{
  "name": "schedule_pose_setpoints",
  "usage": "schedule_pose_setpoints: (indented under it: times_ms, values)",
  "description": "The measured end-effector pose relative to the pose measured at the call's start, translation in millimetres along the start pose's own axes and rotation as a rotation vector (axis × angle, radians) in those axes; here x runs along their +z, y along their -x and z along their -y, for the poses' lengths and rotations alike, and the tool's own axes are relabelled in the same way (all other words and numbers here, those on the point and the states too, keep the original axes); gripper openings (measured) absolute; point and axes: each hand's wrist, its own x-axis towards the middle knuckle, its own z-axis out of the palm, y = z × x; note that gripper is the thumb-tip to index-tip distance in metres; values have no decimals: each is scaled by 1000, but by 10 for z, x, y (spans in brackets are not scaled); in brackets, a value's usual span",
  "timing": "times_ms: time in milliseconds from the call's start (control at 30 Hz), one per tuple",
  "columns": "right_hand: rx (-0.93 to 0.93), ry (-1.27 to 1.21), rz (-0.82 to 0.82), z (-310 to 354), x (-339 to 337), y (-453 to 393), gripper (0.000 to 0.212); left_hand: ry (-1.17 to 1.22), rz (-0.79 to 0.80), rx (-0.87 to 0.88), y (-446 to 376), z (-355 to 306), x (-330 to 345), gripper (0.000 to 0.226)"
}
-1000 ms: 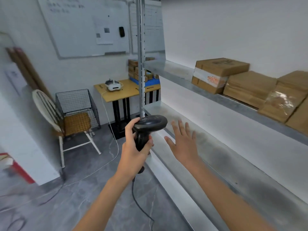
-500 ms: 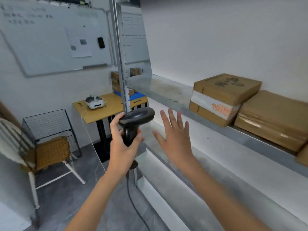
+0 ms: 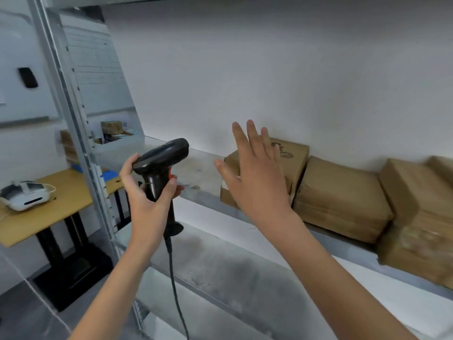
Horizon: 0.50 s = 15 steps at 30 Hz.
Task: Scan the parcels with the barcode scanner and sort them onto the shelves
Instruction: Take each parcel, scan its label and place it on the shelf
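Gripping barcode scanner (image 3: 160,168) in left hand (image 3: 144,192), right hand (image 3: 255,177) spread before cardboard parcel (image 3: 289,158)

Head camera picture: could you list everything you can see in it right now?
parcels: at least four, brown, in a row on the upper shelf
upper shelf: one, grey metal
lower shelf: one, grey metal
barcode scanner: one, black, corded, in the left hand
desk: one, yellow top, far left
headset: one, white, on the desk
whiteboard: one, white, on the wall
left hand: grips the scanner handle
right hand: fingers spread, raised before the leftmost parcel
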Motion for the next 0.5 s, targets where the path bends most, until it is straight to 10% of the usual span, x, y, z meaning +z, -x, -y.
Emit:
schedule_pose_setpoints:
  times_ms: [500]
  values:
    - [898, 172, 471, -160, 107, -1102, 115, 368, 273, -371, -507, 476, 395, 69]
